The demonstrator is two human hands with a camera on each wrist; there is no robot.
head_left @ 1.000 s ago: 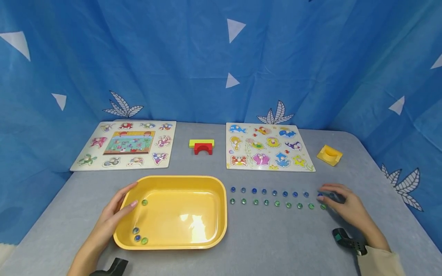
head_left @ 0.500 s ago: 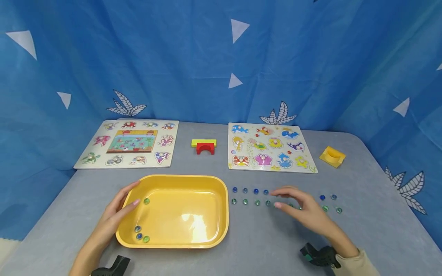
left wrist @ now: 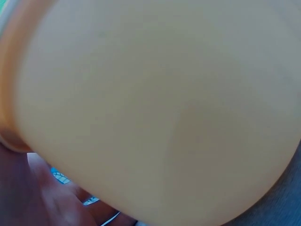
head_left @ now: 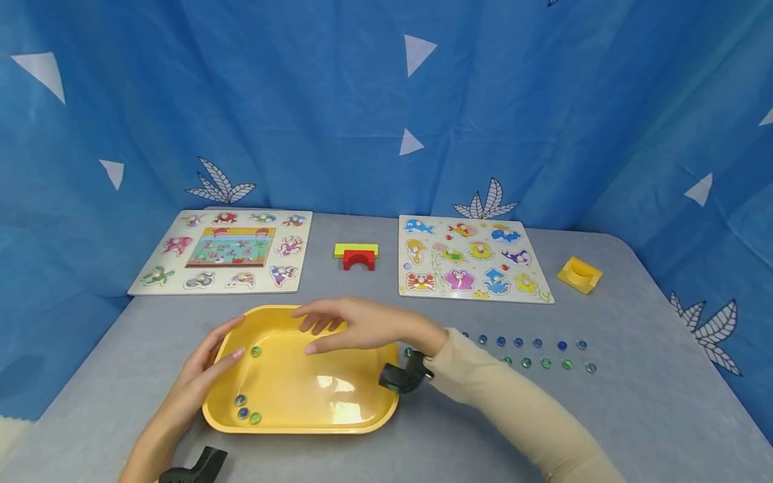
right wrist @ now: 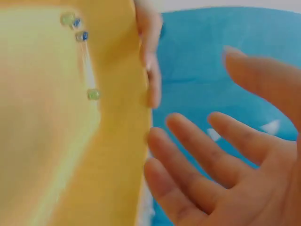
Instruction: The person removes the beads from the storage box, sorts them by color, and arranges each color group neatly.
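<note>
My left hand point(head_left: 194, 377) grips the left rim of the yellow tray point(head_left: 296, 402), its thumb over the inner side. In the left wrist view the tray's outside point(left wrist: 155, 103) fills most of the picture. Inside the tray, near its left end, lie blue and green glass marbles: a green marble point(head_left: 256, 351) higher up, a blue marble point(head_left: 243, 412) and others lower down. Over the tray's upper right part hovers my right hand point(head_left: 359, 324), fingers relaxed and apart, holding nothing; the right wrist view shows its bare palm point(right wrist: 254, 193).
Right of the tray run a row of blue marbles point(head_left: 519, 342) and a row of green marbles point(head_left: 546, 363), partly hidden by my right arm. Behind stand two puzzle boards point(head_left: 286, 280) point(head_left: 443, 233), a red arch block point(head_left: 359, 259) before a yellow-green block point(head_left: 339, 249), and a yellow block point(head_left: 580, 275).
My right hand has moved left from the far right end of the marble rows, across them, to above the tray. The left hand keeps its grip, and the tray stays put.
</note>
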